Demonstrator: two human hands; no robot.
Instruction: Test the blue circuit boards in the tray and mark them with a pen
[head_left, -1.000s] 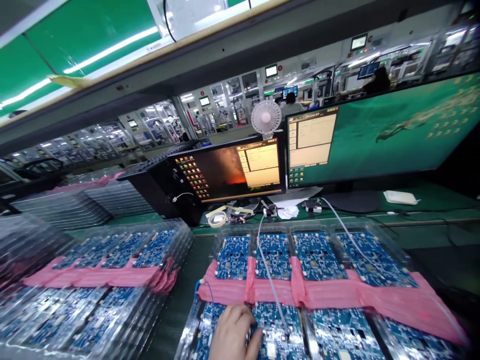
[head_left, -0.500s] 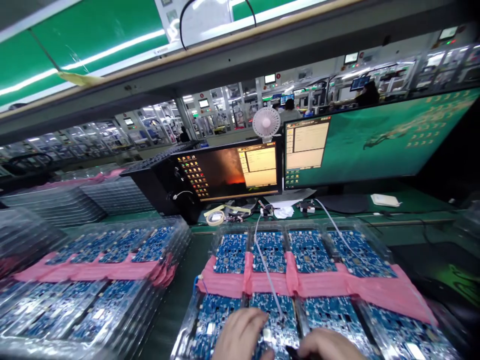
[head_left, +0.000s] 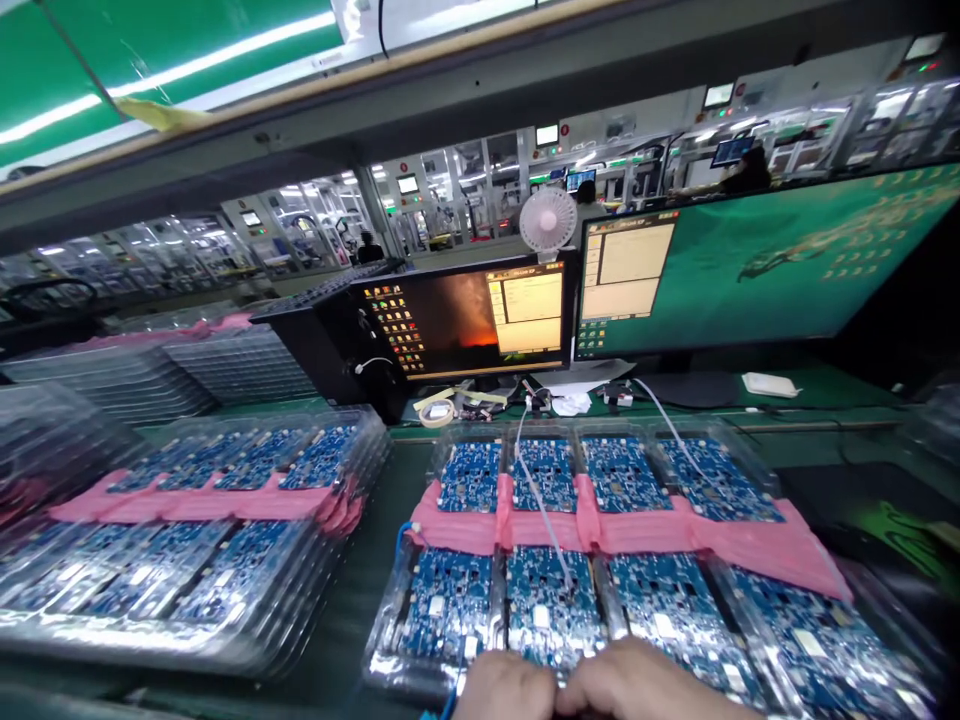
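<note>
My left hand [head_left: 506, 688] is closed at the bottom edge of the view, over the front rim of the near clear plastic tray [head_left: 416, 672]. Close beside it, almost touching, my right hand [head_left: 637, 682] has its fingers curled down. Whatever the two hands hold is hidden behind the knuckles. Just beyond them lies a blue circuit board [head_left: 551, 625] in its tray pocket. A thin white cable [head_left: 536, 495] runs down from the shelf and ends on that board. Pink padding strip [head_left: 637, 532] crosses the tray between two rows of boards.
A stack of trays with boards [head_left: 247, 570] stands to the left. Behind are two monitors [head_left: 465, 320], a black computer case [head_left: 330, 350], a small fan [head_left: 548, 220] and a tape roll [head_left: 436, 412]. A dark mouse mat [head_left: 817, 490] lies right. A blue cord [head_left: 405, 540] hangs at the tray's left.
Both hands have drawn back toward me and closer together, from over the front-row board to the tray's near edge. A dark piece at my right fingertips is now hidden. The view has shifted slightly.
</note>
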